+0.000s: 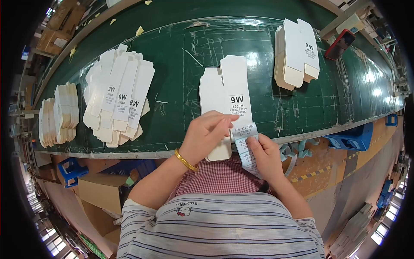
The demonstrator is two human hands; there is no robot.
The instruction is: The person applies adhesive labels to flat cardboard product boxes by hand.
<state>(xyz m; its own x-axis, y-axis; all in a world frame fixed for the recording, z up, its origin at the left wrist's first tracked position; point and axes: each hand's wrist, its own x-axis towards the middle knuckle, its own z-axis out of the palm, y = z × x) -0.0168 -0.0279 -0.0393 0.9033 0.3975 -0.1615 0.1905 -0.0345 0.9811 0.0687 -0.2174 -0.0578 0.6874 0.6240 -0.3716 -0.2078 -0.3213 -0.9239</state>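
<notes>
A stack of flat white cartons (235, 80) printed "9W 800LM" lies before me at the near edge of the green table (181, 103). Over its lower part is my left hand (209, 133), wearing a gold bracelet. Its thumb and fingers are drawn together beside the printed text; whatever they pinch is too small to make out. My right hand (265, 157) grips a strip of pale blue labels (244, 149) between thumb and fingers. The strip's top end rests against the carton, and the rest hangs down past the table edge.
Fanned cartons (125, 90) lie to the left, with smaller stacks (66, 108) beyond them. Another carton stack (297, 54) sits at the far right beside a red-edged phone (340, 45). Blue stools (72, 170) and an open cardboard box (100, 194) stand below the table.
</notes>
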